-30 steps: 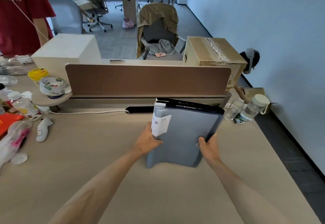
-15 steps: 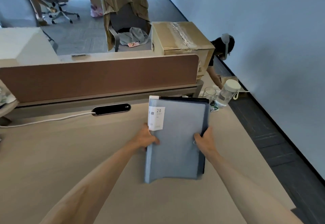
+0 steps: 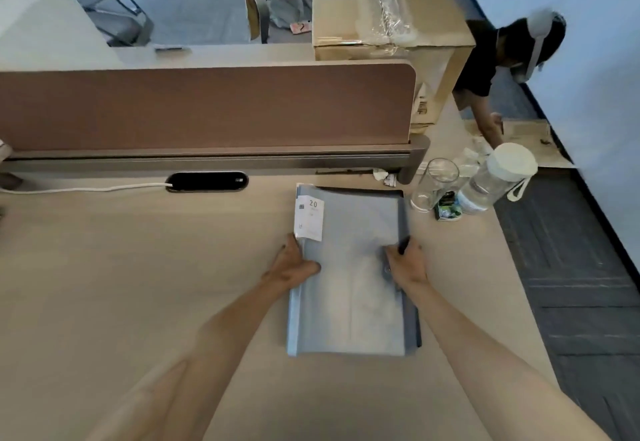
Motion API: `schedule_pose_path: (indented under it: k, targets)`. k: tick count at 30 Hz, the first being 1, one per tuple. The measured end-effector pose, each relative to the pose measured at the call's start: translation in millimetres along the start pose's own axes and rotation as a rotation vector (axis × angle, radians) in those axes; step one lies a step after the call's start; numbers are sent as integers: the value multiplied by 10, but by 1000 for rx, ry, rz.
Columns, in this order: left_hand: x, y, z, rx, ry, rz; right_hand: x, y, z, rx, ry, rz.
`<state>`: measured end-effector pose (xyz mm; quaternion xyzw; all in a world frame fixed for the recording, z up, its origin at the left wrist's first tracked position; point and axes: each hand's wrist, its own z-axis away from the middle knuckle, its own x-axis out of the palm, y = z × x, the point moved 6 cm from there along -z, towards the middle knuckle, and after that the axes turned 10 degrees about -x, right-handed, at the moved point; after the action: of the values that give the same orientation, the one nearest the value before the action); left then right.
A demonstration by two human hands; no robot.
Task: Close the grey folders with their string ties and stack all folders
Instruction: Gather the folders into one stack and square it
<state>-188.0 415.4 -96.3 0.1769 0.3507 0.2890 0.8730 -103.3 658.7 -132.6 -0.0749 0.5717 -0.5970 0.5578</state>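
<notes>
A white cable (image 3: 86, 188) runs across the counter (image 3: 121, 284) at ten o'clock of the view into a black oval slot (image 3: 207, 181), just below a brown divider panel (image 3: 207, 108). The left hand (image 3: 292, 265) holds the stack of grey folders (image 3: 349, 284) at the stack's nine o'clock: the thumb lies on the top cover and the fingers are tucked in close against the left long edge. The stack lies on the counter just right of the middle, its long sides running six to twelve o'clock. A darker folder edge shows under the grey cover along its three and twelve o'clock sides. At the stack's eleven o'clock corner a white label (image 3: 309, 213) reads "20"; the smaller print below is too blurred to read. The right hand (image 3: 407, 262) grips the right edge at three o'clock, thumb on top, fingers curled over the dark edge. A taped cardboard box (image 3: 381, 7) sits beyond the divider at twelve o'clock. At the stack's one o'clock, near but apart, stand a clear glass (image 3: 434, 181) and a clear bottle (image 3: 495, 177) with a white lid
</notes>
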Motion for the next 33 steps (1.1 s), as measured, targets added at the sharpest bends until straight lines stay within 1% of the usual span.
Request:
schedule_pose_path:
  k: [3,5,7,9,12,14,20,23,26,30,33]
  targets:
    - [40,98,-91,-5,35,-11,18,131,-275,-1,-62,1]
    - [47,149,-142,-5,55,-28,102,414,-555,-6,-78,-19]
    - [47,202,-167,-9,75,-61,89,466,-655,-21,-68,12]
    - [53,261,-177,2,85,-98,54,404,-663,-18,-70,30]
    - [92,338,-206,20,79,-136,-99,33,-468,-6,-27,56]
    - [118,368,-235,26,78,-146,-133,-23,-439,4,-15,90]
    - [138,361,-277,31,77,-148,-108,69,-486,31,12,139]
    - [152,356,-282,24,80,-137,-167,-31,-434,21,38,214]
    - [164,370,-304,25,84,-118,-215,-51,-437,40,17,223]
    - [182,412,-307,31,123,-97,-234,-22,-457,5,-13,253]
    - [202,449,-299,34,187,-137,-231,14,-440,-7,-12,234]
